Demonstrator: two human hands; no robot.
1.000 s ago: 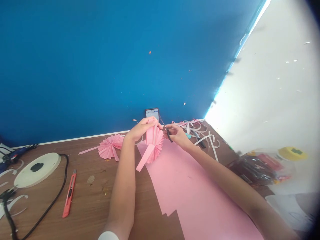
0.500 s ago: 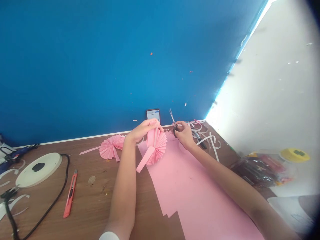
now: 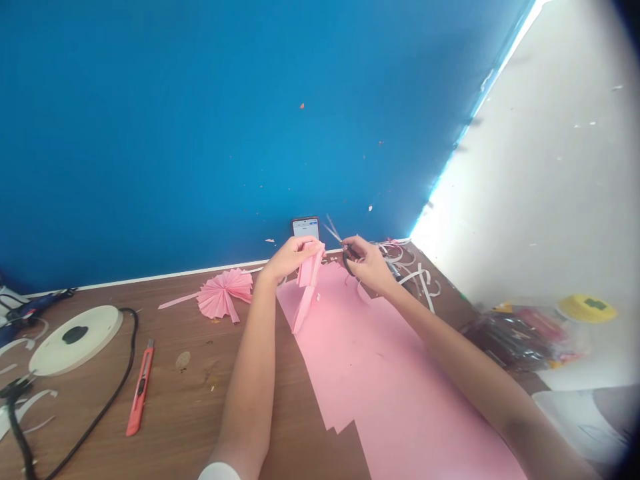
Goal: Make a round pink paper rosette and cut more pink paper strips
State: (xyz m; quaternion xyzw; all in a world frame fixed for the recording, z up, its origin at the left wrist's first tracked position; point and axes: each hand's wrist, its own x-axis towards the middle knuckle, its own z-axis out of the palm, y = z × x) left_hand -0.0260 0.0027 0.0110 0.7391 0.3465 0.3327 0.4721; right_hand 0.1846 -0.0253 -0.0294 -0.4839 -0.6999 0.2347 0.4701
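My left hand (image 3: 293,259) pinches a pleated pink paper piece (image 3: 309,273) near its top, and a folded strip of it hangs down over the large pink sheet (image 3: 390,373). In my right hand (image 3: 367,265) is a pair of scissors (image 3: 335,231), fingers in the dark handles, blades parted and pointing up and left. The blades are apart from the held paper. To the left of my left forearm, a fanned pink paper rosette (image 3: 225,295) lies on the table with a thin strip sticking out.
A phone (image 3: 305,227) leans on the blue wall. A red box cutter (image 3: 141,388), a round white disc (image 3: 75,340) and a black cable (image 3: 113,400) lie at left. White paper strips (image 3: 425,283) curl at the back right, near plastic packets (image 3: 520,340) and a yellow item (image 3: 587,309).
The pleated paper in my left hand has turned and closed from a spread fan to a narrow edge-on stack. The scissors have tilted left, their blades now parted wider.
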